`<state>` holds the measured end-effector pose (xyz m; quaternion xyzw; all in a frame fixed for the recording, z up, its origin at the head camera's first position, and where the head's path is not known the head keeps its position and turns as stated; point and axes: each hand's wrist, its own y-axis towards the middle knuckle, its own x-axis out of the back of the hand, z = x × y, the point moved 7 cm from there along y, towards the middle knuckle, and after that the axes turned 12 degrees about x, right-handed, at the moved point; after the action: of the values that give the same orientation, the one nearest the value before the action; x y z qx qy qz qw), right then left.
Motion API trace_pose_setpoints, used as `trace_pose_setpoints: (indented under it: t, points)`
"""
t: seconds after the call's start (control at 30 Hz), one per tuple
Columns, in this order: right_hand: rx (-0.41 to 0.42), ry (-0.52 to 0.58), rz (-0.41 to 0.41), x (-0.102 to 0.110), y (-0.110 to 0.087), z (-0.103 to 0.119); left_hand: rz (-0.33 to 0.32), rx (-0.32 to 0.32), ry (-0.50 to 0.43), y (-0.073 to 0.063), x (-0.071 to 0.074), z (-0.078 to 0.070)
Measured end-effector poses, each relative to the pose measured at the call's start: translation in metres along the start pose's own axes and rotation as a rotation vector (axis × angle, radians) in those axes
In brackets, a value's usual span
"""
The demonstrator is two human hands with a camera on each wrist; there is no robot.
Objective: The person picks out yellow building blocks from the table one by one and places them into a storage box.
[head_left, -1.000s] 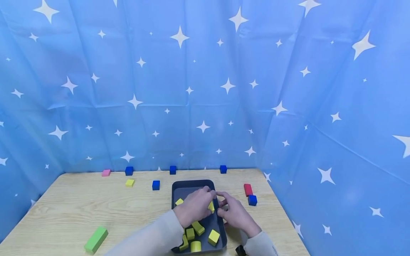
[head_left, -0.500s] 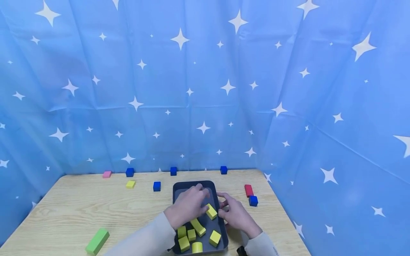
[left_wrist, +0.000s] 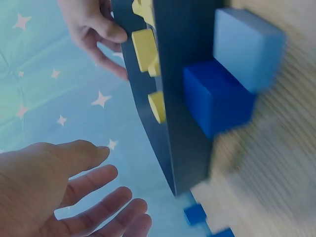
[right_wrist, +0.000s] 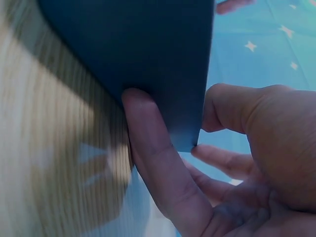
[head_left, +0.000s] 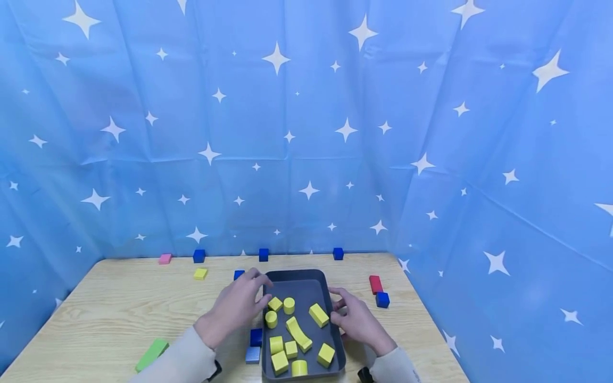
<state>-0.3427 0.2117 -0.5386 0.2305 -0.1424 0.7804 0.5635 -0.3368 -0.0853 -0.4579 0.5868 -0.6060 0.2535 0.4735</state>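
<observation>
A dark grey tray (head_left: 308,291) stands on the table with several yellow blocks in it, among them a curved block (head_left: 299,335), a small cylinder (head_left: 289,305) and a rectangular block (head_left: 319,315). My left hand (head_left: 235,304) holds nothing and hovers at the tray's left rim; the left wrist view shows its fingers (left_wrist: 106,207) spread loosely. On the opposite side my right hand (head_left: 358,320) grips the tray's right wall, its thumb (right_wrist: 224,106) at the rim and a finger (right_wrist: 153,133) against the outer face near the tabletop.
Left of the tray sit a dark blue block (head_left: 256,336) and a paler blue block (head_left: 253,355). A green block (head_left: 152,354) lies further left. Along the back are blue cubes (head_left: 264,255), a pink block (head_left: 165,259) and a yellow piece (head_left: 200,274). A red block (head_left: 375,284) lies right.
My left hand has let go of the yellow rectangular block, which lies in the tray, and moved left to the tray's left rim. The right hand stays at the right wall.
</observation>
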Motion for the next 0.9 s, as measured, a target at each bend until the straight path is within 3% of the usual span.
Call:
trace_pose_setpoints:
  t: [0.2,0.4,0.67,0.9]
  points:
    - [-0.006,0.007,-0.005,0.000,0.000,-0.002,0.014,0.116,0.000,-0.004,0.016,0.038]
    - [-0.027,0.010,0.006,-0.006,-0.002,-0.005,0.005,0.175,0.018,-0.003,0.028,0.082]
    - [-0.029,0.015,0.006,-0.006,-0.005,-0.007,0.013,0.266,0.008,0.004,0.028,0.135]
    - [-0.024,0.012,-0.003,-0.005,-0.003,-0.003,0.064,0.325,0.005,0.012,0.026,0.152]
